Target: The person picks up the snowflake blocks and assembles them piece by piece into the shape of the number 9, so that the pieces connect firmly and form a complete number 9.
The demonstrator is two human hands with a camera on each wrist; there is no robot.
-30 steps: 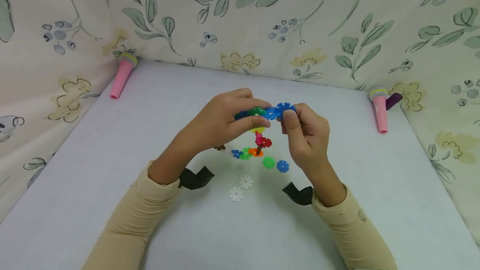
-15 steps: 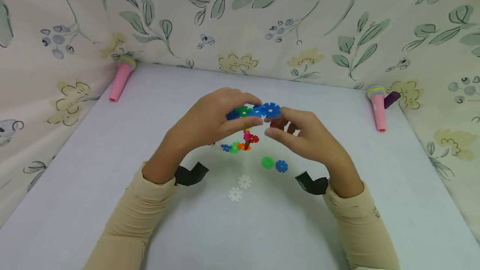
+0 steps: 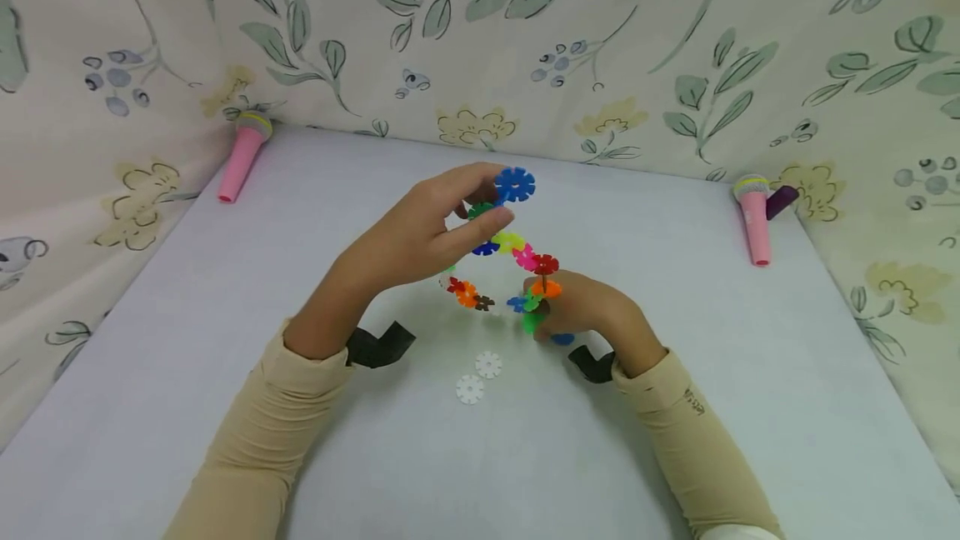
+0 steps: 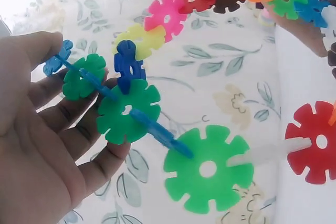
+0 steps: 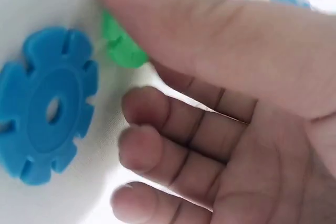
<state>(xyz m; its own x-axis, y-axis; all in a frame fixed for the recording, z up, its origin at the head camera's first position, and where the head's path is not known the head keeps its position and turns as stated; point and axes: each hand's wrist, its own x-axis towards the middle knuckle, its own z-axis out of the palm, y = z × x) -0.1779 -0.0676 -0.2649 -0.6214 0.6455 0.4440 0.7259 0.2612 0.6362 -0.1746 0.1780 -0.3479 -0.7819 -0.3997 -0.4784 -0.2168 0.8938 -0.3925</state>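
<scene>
My left hand (image 3: 427, 227) holds up a chain of slotted, flower-shaped plastic discs (image 4: 128, 111), thumb and fingers around its upper end. A blue disc (image 3: 514, 184) tops that end in the head view. From there the chain loops down through yellow, pink, red, orange and brown discs. Down at the tabletop, my right hand (image 3: 581, 302) has its thumb over a loose green disc (image 5: 123, 45), which is partly hidden; I cannot tell whether it is pinched. Its other fingers curl loosely. A loose blue disc (image 5: 34, 77) lies right beside this hand.
Two white discs (image 3: 488, 365) lie on the white table (image 3: 420, 457) nearer the body. Pink toy microphones stand out at the back left (image 3: 244, 157) and right, the right microphone (image 3: 756, 223) beside a dark purple piece (image 3: 782, 202). Floral cloth (image 3: 480, 23) walls the table.
My right hand has let go of the chain's blue end and moved down to the loose green disc. The left hand has tilted the chain, lifting its blue end; the loop has swung open.
</scene>
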